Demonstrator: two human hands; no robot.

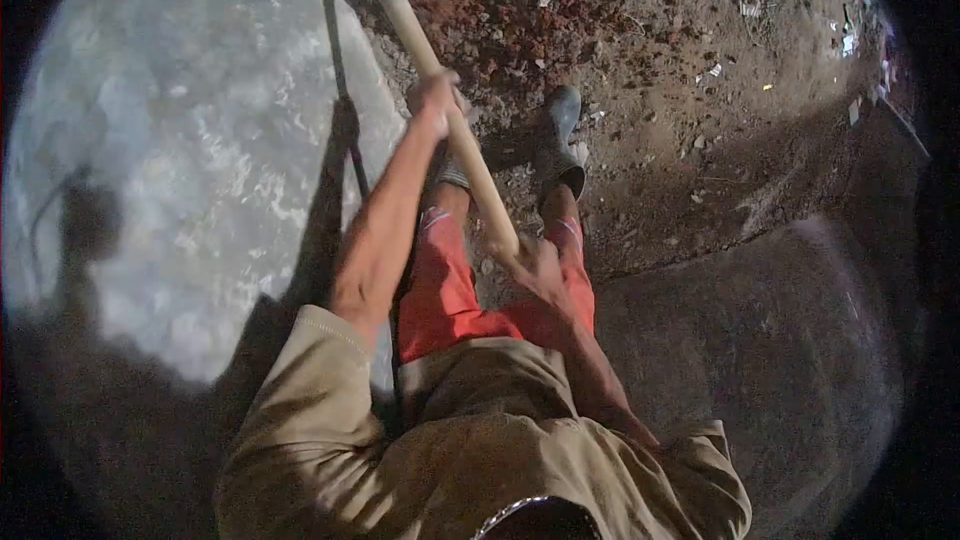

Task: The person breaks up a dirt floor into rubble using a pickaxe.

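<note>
A long-handled tool [475, 170] with a pale wooden shaft slants across the view, from in front of my thighs up toward the top left. My left hand [434, 102] is closed around the shaft at its upper part, arm stretched forward. Near the lower end, my right hand [538, 270] wraps the same shaft close to my right knee. The tool's head, at the top edge by loose reddish soil [490, 15], is blurred and partly cut off, so its kind does not show.
A smooth pale grey slab or wall surface [200, 140] fills the left, carrying my shadow. My dark rubber boot [562, 125] stands on rough dirt [660, 160] scattered with stones and litter. A dark, smoother surface [740, 340] lies at the lower right.
</note>
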